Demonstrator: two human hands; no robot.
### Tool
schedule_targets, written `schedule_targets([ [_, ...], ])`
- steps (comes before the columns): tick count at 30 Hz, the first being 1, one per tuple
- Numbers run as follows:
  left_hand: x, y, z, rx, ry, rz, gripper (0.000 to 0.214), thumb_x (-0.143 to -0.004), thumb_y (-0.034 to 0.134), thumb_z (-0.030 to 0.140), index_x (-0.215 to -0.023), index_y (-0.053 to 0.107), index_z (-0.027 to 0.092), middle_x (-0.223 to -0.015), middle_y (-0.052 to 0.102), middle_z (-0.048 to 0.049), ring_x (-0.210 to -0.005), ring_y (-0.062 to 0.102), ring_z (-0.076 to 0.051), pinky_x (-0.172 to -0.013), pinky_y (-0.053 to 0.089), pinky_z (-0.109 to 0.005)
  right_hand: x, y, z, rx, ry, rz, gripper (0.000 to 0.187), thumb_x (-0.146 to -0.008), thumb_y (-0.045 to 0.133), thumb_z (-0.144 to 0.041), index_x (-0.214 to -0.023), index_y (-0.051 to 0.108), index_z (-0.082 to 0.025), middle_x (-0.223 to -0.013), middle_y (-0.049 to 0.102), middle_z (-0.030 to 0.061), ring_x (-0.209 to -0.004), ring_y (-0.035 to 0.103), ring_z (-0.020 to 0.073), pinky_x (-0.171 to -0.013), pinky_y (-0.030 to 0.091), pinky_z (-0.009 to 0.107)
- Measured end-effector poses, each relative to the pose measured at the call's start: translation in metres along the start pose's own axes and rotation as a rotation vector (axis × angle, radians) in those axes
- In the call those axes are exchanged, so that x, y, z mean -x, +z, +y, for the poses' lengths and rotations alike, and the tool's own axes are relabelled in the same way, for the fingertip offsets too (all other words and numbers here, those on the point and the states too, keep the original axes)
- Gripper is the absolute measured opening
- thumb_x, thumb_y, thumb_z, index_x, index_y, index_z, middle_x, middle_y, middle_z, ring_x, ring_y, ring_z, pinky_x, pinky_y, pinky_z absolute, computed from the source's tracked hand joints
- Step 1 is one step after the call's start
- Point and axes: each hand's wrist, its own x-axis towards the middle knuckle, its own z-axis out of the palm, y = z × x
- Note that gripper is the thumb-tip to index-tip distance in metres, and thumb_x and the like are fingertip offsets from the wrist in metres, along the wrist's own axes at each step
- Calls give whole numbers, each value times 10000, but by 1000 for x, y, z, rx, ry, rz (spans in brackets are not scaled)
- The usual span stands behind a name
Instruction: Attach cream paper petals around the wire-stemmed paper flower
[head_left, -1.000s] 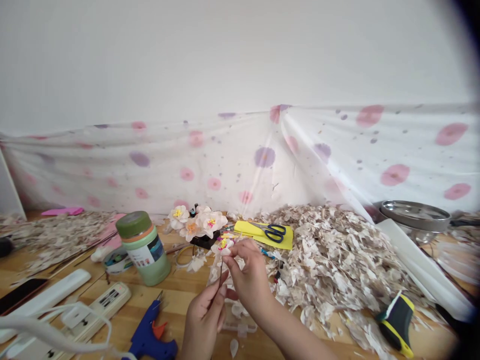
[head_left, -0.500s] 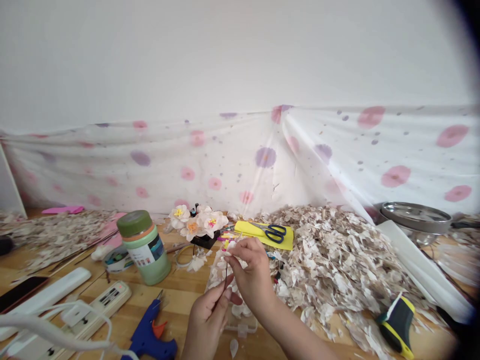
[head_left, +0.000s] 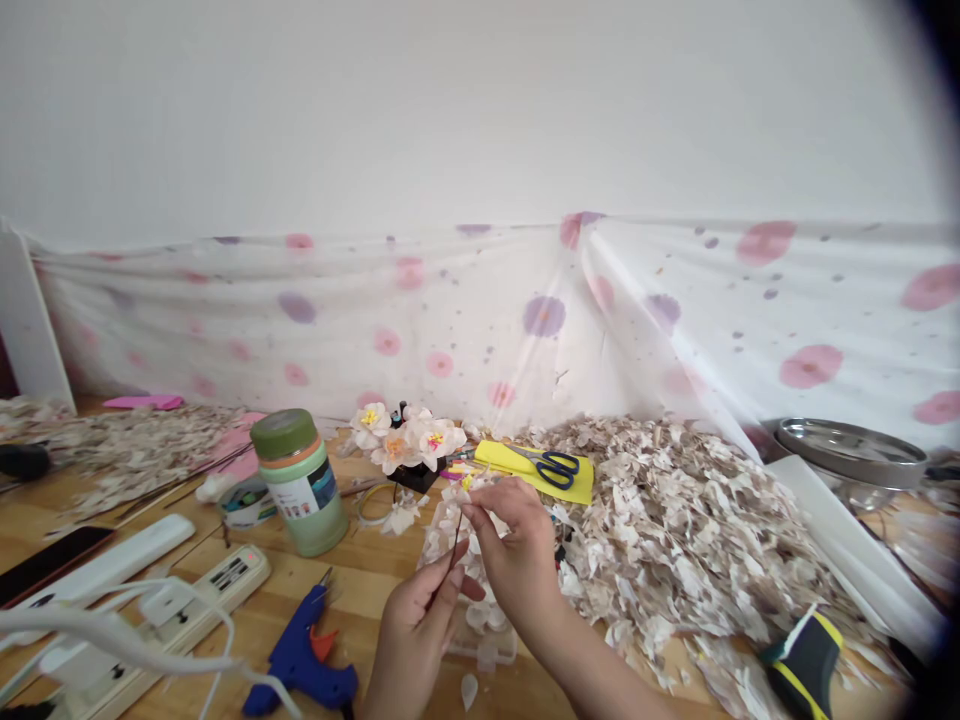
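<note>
My left hand (head_left: 420,622) is closed, pinching a thin dark stem (head_left: 457,540) between thumb and fingers. Just above it, my right hand (head_left: 521,555) pinches the stem's upper end. A bit of yellow and white, perhaps a flower head, shows behind the right fingertips, mostly hidden. Beneath both hands lies a clear plastic box (head_left: 495,657) with white petals in it; one loose petal (head_left: 469,690) rests on the wood in front. Behind the hands stand finished-looking white flowers (head_left: 420,440) with yellow, orange and pink centres, in a black holder (head_left: 414,477).
A blue glue gun (head_left: 304,655) and a power strip (head_left: 232,580) with white cables lie left, near a green jar (head_left: 304,490). Scissors (head_left: 556,468) rest on yellow sheet. A large heap of pale petals (head_left: 675,530) spreads right, beside a black-and-yellow tool (head_left: 806,660).
The view has turned slightly left, so the table things appear shifted right. Both hands keep the same pinching hold on the stem, with little visible movement.
</note>
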Motion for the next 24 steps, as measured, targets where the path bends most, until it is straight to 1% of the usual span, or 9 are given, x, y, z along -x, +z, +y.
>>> schedule_targets([
  [3, 0, 0, 3, -4, -8, -7, 543, -692, 639, 564, -1064, 708, 174, -589, 628, -10, -360, 305, -45, -344, 224, -182, -1, 0, 1, 31, 53, -23, 114, -812, 608, -114, -734, 628, -195, -716, 638, 11, -728, 534, 179, -696, 379, 301],
  [5, 0, -1, 2, -11, 3, -6, 523, -720, 620, 548, -1088, 697, 185, -623, 652, -19, -359, 297, -45, -343, 220, -185, -1, 0, 0, 56, 82, -63, 123, -826, 590, -131, -720, 607, -192, -716, 618, 14, -730, 523, 184, -688, 371, 301],
  [7, 0, -2, -1, -41, 27, -3, 491, -745, 609, 519, -1102, 690, 191, -612, 645, -10, -360, 310, -55, -344, 232, -189, -1, 1, 0, 80, 102, -83, 120, -833, 578, -143, -724, 593, -192, -728, 610, 20, -737, 518, 189, -684, 366, 302],
  [10, 2, -3, -2, -121, 68, -4, 469, -756, 599, 508, -1080, 705, 187, -523, 591, 13, -363, 370, -89, -342, 279, -205, 0, 3, 1, 106, 107, -65, 103, -836, 572, -148, -746, 589, -195, -744, 611, 25, -755, 518, 196, -701, 366, 309],
  [16, 4, -1, 7, -222, 148, 5, 464, -765, 574, 524, -1047, 726, 187, -441, 556, 15, -418, 507, -161, -385, 399, -242, 3, 5, 2, 135, 96, -33, 113, -819, 586, -145, -720, 569, -195, -731, 604, 18, -750, 516, 190, -702, 370, 306],
  [19, 5, -1, 9, -260, 211, 16, 437, -778, 567, 502, -1046, 728, 196, -417, 553, 13, -467, 561, -193, -416, 443, -258, 3, 5, 3, 143, 135, -31, 101, -814, 581, -143, -729, 565, -194, -743, 598, 22, -763, 527, 196, -707, 379, 310],
  [21, 5, -2, 8, -300, 240, 31, 418, -794, 555, 481, -1054, 724, 201, -442, 590, 1, -514, 599, -210, -460, 479, -273, 3, 6, 3, 157, 189, -27, 79, -807, 582, -164, -739, 555, -194, -754, 596, 29, -770, 538, 205, -705, 390, 317],
  [24, 4, -5, 4, -385, 292, 37, 377, -823, 532, 431, -1062, 718, 206, -600, 703, -35, -599, 646, -220, -567, 523, -298, 4, 8, 4, 98, 287, -18, 79, -801, 570, -206, -757, 505, -201, -728, 602, 23, -717, 571, 199, -674, 420, 312],
])
